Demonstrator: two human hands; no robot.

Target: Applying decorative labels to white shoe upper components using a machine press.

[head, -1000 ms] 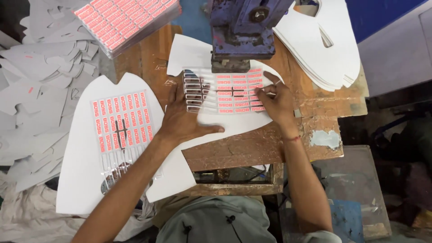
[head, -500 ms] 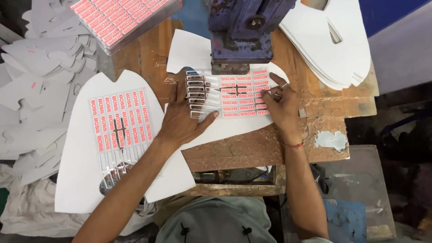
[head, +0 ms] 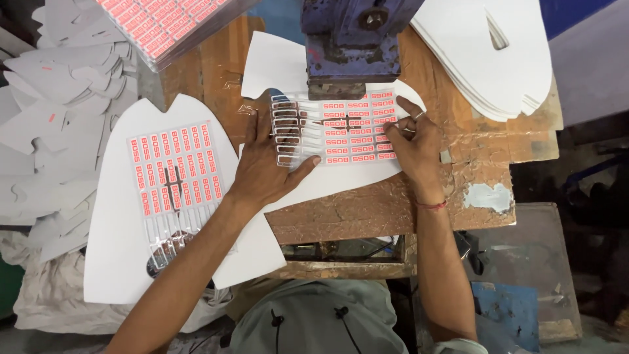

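I see a clear plastic transfer sheet printed with rows of small red-pink rectangular labels [head: 341, 128] lying flat on a white cut fabric panel [head: 341, 180], which rests on the worn brown bench [head: 393, 210]. The sheet's long axis runs left to right. Its far edge sits right under the foot of the blue metal press [head: 354, 52]; its left part is already bare of colour, only empty outlines.

Left hand [head: 272, 160] lies flat, fingers spread, palm down on the sheet's left end and the panel; the sheet stretches rightward from it. Right hand [head: 409, 134] rests on the right end, fingers loosely curled at the edge; I cannot tell whether they pinch it. Both hands bracket the sheet, about equally near, neither closed on anything.

To the left, a second labelled sheet [head: 173, 174] lies on another white panel [head: 124, 262], its long axis running near to far.
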